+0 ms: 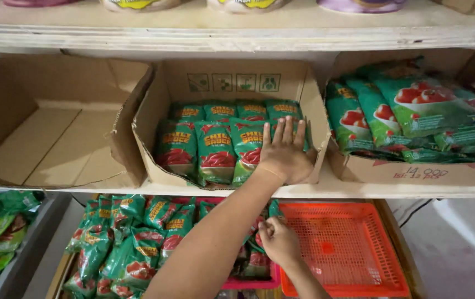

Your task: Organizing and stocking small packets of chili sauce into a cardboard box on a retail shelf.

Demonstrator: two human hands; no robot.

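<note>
Sauce pouches (218,150), green and red, stand packed in rows inside the middle cardboard box (154,138) on the shelf. Your left hand (285,150) lies open and flat, fingers spread, against the pouches at the right end of that box. Your right hand (279,241), below the box, is curled shut; what it grips cannot be told. Pouches look soft, light and slick: pinch each by its top seam, not its belly

Green-and-red sauce pouches (218,152) — brown carton (154,138) — orange basket (345,249).
</note>
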